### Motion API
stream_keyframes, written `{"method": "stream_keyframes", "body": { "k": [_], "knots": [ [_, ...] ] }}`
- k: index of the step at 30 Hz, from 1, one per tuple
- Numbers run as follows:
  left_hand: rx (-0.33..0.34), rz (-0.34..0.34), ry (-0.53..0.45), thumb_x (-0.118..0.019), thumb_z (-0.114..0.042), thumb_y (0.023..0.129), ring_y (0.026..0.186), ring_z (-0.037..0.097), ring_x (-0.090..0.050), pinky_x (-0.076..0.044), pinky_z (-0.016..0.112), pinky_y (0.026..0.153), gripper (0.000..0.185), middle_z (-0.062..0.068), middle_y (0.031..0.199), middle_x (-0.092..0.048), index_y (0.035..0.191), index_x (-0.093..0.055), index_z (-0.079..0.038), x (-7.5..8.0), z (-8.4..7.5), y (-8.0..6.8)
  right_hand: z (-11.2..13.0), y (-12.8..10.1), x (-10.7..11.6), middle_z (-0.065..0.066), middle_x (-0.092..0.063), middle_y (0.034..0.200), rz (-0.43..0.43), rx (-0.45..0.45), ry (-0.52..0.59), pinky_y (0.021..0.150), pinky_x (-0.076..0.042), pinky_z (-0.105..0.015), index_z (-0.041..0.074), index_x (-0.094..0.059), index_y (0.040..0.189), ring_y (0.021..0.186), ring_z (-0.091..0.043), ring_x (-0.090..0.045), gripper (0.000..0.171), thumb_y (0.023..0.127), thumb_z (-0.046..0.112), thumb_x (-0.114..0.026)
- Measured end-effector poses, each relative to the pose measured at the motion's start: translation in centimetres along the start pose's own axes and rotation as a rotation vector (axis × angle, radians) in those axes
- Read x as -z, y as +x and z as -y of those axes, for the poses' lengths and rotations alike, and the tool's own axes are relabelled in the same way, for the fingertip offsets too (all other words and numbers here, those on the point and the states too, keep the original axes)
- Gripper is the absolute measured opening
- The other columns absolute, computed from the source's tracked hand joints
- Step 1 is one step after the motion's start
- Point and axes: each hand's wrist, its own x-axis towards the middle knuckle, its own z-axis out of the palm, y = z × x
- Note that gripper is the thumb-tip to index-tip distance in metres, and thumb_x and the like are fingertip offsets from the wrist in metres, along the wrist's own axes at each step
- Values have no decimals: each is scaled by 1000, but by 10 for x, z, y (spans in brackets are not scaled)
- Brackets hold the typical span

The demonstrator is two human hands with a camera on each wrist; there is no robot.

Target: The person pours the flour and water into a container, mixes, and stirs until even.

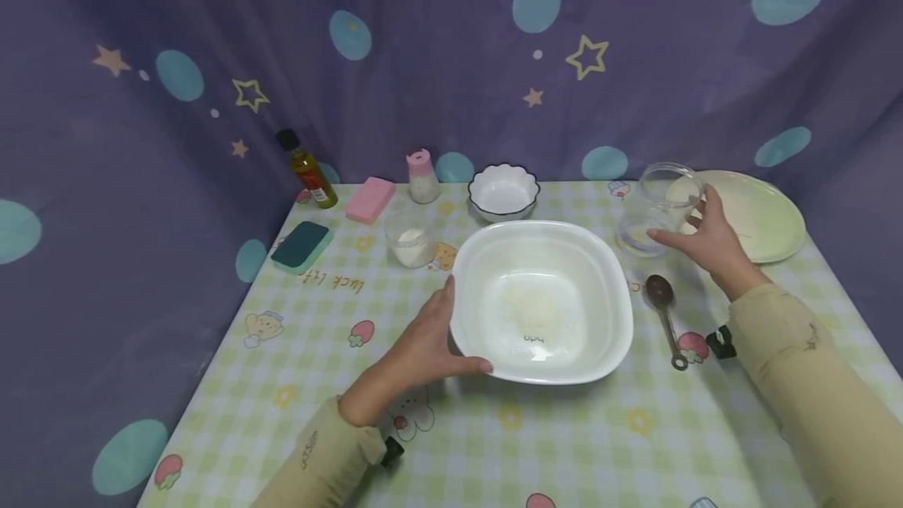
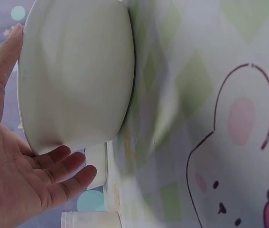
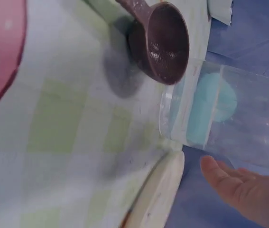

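Observation:
A white basin (image 1: pixel 607 335) stands mid-table, with a pale off-white patch on its floor. My left hand (image 1: pixel 423 339) grips its near left corner, thumb along the front rim and fingers against the side. The left wrist view shows those fingertips touching the outer wall of the basin (image 2: pixel 77 71). On the right, a clear plastic cup (image 1: pixel 652 214) is held by my right hand (image 1: pixel 705 245), thumb in front and fingers at its far side. A brown measuring spoon (image 1: pixel 663 304) lies below that hand; its bowl appears large in the right wrist view.
Behind the right hand lies a pale green plate (image 1: pixel 772 218). A scalloped white bowl (image 1: pixel 504 190) sits behind the basin. Left of it stand a pink-topped shaker (image 1: pixel 423 179), a cup of white powder (image 1: pixel 411 245), a pink sponge (image 1: pixel 370 200), a green sponge (image 1: pixel 302 247) and an oil bottle (image 1: pixel 310 175).

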Motion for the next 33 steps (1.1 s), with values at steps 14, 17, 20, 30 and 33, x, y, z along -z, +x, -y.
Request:
{"method": "stream_keyframes", "body": {
  "k": [14, 17, 20, 30, 33],
  "knots": [
    [14, 0, -18, -84, -62, 63, 144, 25, -21, -29, 47, 112, 139, 11, 161, -15, 157, 4, -9, -1, -2, -1, -8, 12, -17, -21, -12, 160, -102, 19, 91, 110, -28, -55, 13, 7, 156, 140, -44, -23, 114, 83, 30, -79],
    [3, -6, -22, -84, -61, 63, 144, 27, -22, -30, 48, 111, 139, 12, 161, -16, 157, 2, -6, -1, -3, -2, -10, 14, -18, -20, -13, 159, -104, 19, 95, 110, -28, -54, 15, 5, 155, 140, -43, -24, 113, 83, 30, -80],
    [6, -4, -29, -85, -60, 63, 144, 27, -22, -29, 48, 111, 139, 13, 161, -16, 156, 3, -6, -1, -4, -2, -13, 16, -18, -19, -14, 160, -105, 21, 90, 110, -28, -54, 16, 4, 155, 141, -43, -24, 113, 82, 31, -81],
    [5, -3, -36, -86, -57, 64, 144, 27, -22, -28, 47, 112, 138, 12, 161, -17, 156, 4, -8, 0, -2, -1, -14, 18, -18, -20, -28, 154, -131, 27, 55, 108, -33, -53, 14, -9, 154, 137, -40, -32, 106, 80, 37, -81],
    [4, -1, -33, -85, -58, 64, 144, 27, -22, -28, 47, 112, 138, 12, 161, -16, 156, 5, -8, 1, -2, -1, -15, 18, -19, -19, -32, 151, -160, 29, 28, 106, -34, -53, 14, -12, 154, 134, -40, -36, 105, 79, 40, -81]
  ]
}}
